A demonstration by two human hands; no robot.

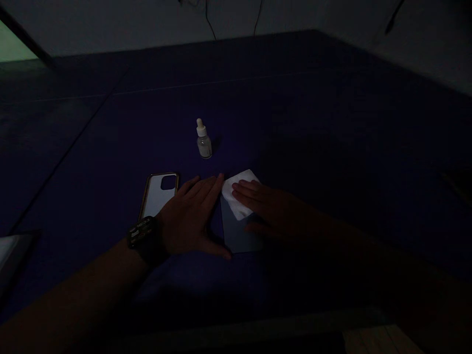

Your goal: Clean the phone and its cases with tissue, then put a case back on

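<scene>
A flat grey-blue phone (239,239) lies on the dark blue surface, partly covered by a folded white tissue (241,209). Fingers of my right hand (263,206) hold the tissue down against the phone's upper part, its thumb lower on the phone. My left hand (191,211), wearing a black watch (142,232), is spread flat along the phone's left side. Its fingertips reach near the top corner and its thumb touches near the bottom edge. Partly hidden behind this hand is a phone case (157,194) with a pale inside and a camera cutout.
A small clear dropper bottle (204,146) with a white cap stands upright beyond my hands. At the far left edge lies a pale flat object (9,250) with a dark border, cut off by the frame. Cables (210,22) hang by the back wall. The light is very dim.
</scene>
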